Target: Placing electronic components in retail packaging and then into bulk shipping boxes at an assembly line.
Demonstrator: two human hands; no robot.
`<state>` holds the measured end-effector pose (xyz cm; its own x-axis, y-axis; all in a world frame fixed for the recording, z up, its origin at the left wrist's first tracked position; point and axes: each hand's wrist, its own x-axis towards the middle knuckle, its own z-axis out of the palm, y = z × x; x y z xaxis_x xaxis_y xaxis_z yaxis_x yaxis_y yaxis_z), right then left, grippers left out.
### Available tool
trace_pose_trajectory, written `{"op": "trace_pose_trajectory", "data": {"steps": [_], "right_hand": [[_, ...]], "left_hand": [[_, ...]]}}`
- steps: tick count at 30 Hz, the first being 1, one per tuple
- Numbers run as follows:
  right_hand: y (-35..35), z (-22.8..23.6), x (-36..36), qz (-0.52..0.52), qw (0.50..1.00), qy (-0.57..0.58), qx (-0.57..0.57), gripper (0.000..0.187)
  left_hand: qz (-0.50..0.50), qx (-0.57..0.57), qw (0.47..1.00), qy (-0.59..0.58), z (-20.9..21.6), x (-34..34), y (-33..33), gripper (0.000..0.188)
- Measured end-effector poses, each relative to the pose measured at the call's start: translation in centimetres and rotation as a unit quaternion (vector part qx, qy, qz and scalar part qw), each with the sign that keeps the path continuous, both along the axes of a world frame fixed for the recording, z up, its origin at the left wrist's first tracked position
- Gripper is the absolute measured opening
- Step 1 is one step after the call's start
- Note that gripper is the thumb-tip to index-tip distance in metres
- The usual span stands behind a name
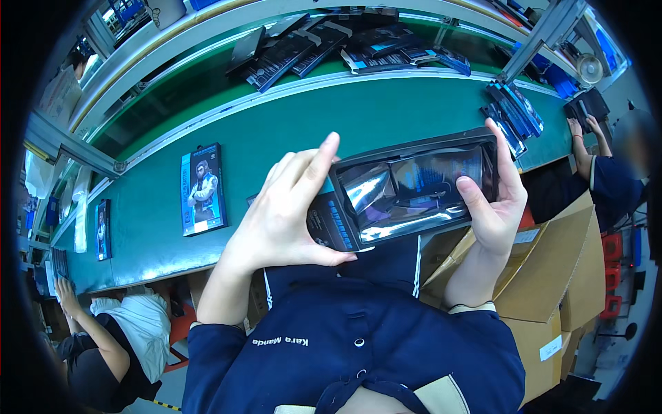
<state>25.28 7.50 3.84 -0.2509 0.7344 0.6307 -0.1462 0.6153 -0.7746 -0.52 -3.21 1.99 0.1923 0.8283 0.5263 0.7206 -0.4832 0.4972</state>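
Note:
I hold a black retail box (336, 224) in front of my chest, over the near edge of the green table. A shiny clear plastic window or tray (420, 190) takes up most of its upward face, and a blue printed panel shows at its left end. My left hand (279, 207) is round that left end, thumb at the lower edge and fingers along the upper side. At the other end my right hand (498, 214) grips the box, its thumb on the plastic face and a finger up the outer side. Dark contents behind the plastic are unclear through glare.
A flat printed box (201, 190) lies left on the green table (276, 117), a smaller one (103, 230) beyond it. Packages are piled on the rear ledge (310, 52) and stacked right (514, 114). An open carton (531, 276) stands lower right. Co-workers' hands (585, 126) show at both sides.

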Motion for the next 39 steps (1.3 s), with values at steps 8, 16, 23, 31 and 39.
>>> {"op": "trace_pose_trajectory", "data": {"steps": [8,16,23,31,39], "right_hand": [[-2.6,1.2,-6.0,0.026,0.937,-0.315,0.149,0.057],[-0.9,0.1,-6.8,0.25,0.957,-0.129,0.069,0.014],[-1.7,-4.8,-9.8,0.018,0.983,0.068,0.168,0.012],[-2.3,-4.7,-11.0,0.161,0.958,0.219,-0.086,0.027],[-0.5,-10.0,-11.0,0.117,0.986,0.113,0.034,0.054]], "left_hand": [[0.086,0.161,0.981,-0.067,-1.7,4.4,2.4,0.136],[0.143,0.228,0.911,-0.314,-5.9,5.3,2.7,0.101],[-0.046,0.055,0.785,-0.616,-2.8,3.8,1.5,0.044],[0.008,0.124,0.833,-0.539,-2.3,3.8,1.8,0.026],[-0.076,-0.015,0.845,-0.528,-4.4,1.1,2.1,0.073]]}}
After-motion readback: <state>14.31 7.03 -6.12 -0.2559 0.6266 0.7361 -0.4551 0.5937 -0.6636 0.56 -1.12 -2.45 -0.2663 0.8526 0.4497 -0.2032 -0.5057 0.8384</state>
